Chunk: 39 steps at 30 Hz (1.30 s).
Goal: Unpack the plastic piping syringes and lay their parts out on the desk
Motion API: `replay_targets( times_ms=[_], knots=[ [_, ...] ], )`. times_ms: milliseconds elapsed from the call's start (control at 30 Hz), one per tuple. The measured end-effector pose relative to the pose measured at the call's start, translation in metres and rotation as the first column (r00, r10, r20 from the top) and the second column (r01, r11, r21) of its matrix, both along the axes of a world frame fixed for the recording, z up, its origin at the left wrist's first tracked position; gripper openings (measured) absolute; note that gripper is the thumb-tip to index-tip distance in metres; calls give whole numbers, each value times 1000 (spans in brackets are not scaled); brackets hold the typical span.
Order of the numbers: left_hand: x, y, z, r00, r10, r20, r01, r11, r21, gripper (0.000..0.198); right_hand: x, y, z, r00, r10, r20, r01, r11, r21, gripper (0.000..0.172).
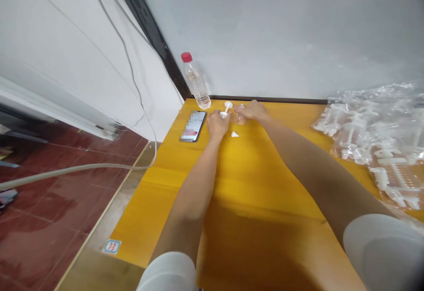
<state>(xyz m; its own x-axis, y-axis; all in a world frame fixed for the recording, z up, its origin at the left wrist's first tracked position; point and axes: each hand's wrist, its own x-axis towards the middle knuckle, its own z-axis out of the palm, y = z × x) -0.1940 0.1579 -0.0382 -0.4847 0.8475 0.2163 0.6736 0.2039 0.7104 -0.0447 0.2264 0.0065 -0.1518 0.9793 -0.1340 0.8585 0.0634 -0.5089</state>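
Head view. Left hand (217, 125): fingers curled close around a white plastic stemmed piece with a disc end (228, 104). Right hand (254, 110): fingers gripping a short clear plastic cylinder (240, 118), just right. Both on yellow wooden table (165, 185), far side. Small white plastic cone (234, 134) lies nearer.

Room between right hand (254, 111) and bags (353, 132)
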Motion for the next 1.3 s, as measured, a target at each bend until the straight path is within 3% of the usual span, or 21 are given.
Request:
replay_targets(
  times_ms=[67,167,233,300,500,700,767,833,900,1033,1167,1233,1300],
  knots=[
    [0,-15,3,996,-35,-78,40,996,73,42,8,3,0,1000,15,-17,-16,1000,-22,52],
    [3,-49,3,952,-206,-225,244,958,153,41,24,5,1,996,62,-61,-65,997,-46,41],
    [6,-69,-2,899,-336,-280,373,924,89,38,34,4,1,992,98,-84,-102,993,-50,29],
    [8,-81,-7,866,-399,-302,422,906,13,31,40,2,-1,988,124,-95,-129,991,-44,22],
    [-3,-71,-7,844,-429,-322,449,893,-10,24,29,-9,-5,984,140,-105,-142,990,-11,17],
    [2,-77,9,860,-377,-343,431,897,95,22,39,-24,22,965,126,-229,-124,992,22,27],
    [15,-78,13,875,-355,-328,427,886,182,24,49,-35,32,898,171,-405,-228,969,-96,35],
    [28,-73,14,897,-331,-292,409,872,268,22,58,-45,35,779,187,-598,-382,899,-216,37],
    [35,-68,14,912,-323,-253,390,875,288,20,61,-50,31,711,176,-681,-442,865,-238,34],
    [20,-69,9,909,-324,-262,377,906,191,30,54,-42,8,882,204,-425,-267,959,-94,22],
    [-9,-82,1,929,-177,-325,170,984,-50,39,38,-30,-11,960,191,-207,-191,981,17,13],
    [-16,-79,-1,926,-160,-343,104,979,-177,35,33,-27,-16,973,178,-149,-171,983,60,20],
    [-18,-67,-1,926,-172,-335,107,973,-204,35,32,-24,-20,984,152,-96,-144,986,84,38]
  ],
)
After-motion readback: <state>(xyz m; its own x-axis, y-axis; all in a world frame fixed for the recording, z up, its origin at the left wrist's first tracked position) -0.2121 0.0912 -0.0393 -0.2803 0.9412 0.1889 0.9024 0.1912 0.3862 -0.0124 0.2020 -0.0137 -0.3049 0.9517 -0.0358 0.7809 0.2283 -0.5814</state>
